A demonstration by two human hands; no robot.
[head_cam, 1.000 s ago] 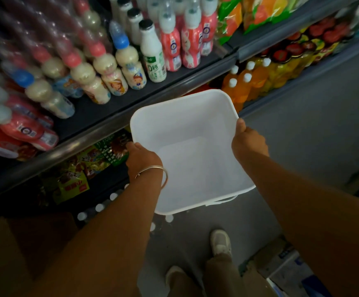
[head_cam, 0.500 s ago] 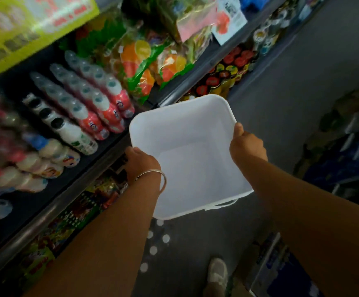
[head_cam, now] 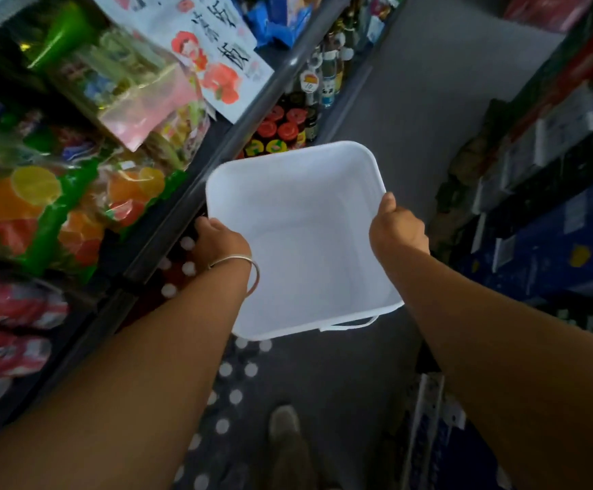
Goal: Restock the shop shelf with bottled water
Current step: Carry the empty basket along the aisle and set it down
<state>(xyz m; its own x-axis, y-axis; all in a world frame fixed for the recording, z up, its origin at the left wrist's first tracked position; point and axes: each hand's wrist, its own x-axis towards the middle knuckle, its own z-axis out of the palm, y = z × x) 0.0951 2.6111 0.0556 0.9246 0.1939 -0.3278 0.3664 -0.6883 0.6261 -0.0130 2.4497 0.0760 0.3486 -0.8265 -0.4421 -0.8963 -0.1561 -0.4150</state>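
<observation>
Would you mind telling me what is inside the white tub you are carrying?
Nothing shows inside the white tub: its bare floor and walls are visible. The left hand and right hand grip opposite rims, each hiding only a small strip of wall.

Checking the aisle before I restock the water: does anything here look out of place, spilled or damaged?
Nothing spilled or broken shows. The white tub, held at its rim by the left hand and right hand, is empty. Bottles with white caps stand on the floor by the shelf, in the walkway.
</observation>
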